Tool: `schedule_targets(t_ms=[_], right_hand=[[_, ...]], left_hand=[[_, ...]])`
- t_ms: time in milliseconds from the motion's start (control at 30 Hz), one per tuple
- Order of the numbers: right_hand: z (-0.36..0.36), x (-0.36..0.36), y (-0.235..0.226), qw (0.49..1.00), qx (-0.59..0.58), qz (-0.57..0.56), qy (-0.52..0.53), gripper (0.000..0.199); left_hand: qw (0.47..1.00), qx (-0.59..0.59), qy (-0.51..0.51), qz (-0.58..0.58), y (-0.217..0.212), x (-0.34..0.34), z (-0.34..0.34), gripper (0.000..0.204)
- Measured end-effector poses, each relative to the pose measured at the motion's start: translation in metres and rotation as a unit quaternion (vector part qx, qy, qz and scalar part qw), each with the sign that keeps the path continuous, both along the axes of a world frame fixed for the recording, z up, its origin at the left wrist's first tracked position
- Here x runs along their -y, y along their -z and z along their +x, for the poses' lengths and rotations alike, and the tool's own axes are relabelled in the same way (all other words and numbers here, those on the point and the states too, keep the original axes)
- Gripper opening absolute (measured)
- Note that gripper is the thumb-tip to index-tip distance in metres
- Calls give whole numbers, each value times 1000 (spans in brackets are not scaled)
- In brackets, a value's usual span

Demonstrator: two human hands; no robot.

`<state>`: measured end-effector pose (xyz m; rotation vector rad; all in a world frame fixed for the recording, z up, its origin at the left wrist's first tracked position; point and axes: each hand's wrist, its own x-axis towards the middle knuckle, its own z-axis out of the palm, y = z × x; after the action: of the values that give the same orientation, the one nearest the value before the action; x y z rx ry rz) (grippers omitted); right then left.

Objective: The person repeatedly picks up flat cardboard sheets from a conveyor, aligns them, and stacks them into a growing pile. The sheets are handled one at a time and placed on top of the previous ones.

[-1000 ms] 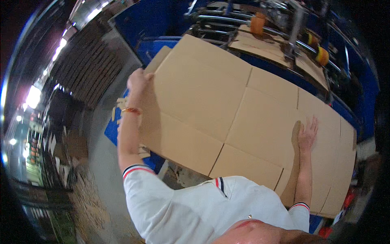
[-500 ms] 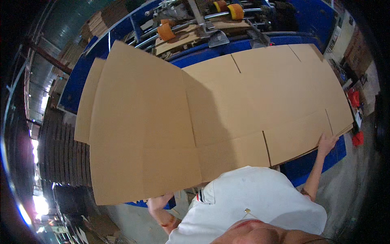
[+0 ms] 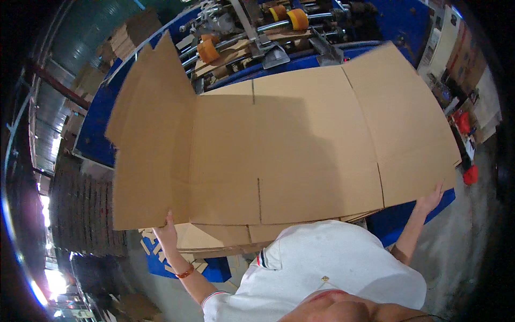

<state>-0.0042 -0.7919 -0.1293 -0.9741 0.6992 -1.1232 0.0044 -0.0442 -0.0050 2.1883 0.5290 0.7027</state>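
- 1 L hand (image 3: 166, 236): gripping sheet's near edge, L end, thumb on top; 1 bracelet (image 3: 185, 271) on wrist.
- 1 lg cardboard sheet (image 3: 289, 155): spans btwn hands, mostly beyond them; L flap tilted up.
- More cardboard (image 3: 214, 236) under it, no. of layers unclear.
- 3+ orange rollers (image 3: 208, 52) on 1 blue machine (image 3: 402, 21), past far edge.
- 1 R hand (image 3: 429, 202): holding same sheet, near edge, R end.

no readable text, labels, numbers, signs
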Motion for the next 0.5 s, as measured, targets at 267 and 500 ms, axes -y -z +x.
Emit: schedule_targets(t_ms=[267, 500], right_hand=[[73, -144, -75, 775, -81, -607, -155, 39], [92, -177, -35, 575, -28, -780, -244, 39]], left_hand=[[971, 120, 57, -197, 82, 30, 23, 29], [837, -81, 400, 363, 96, 149, 49, 75]])
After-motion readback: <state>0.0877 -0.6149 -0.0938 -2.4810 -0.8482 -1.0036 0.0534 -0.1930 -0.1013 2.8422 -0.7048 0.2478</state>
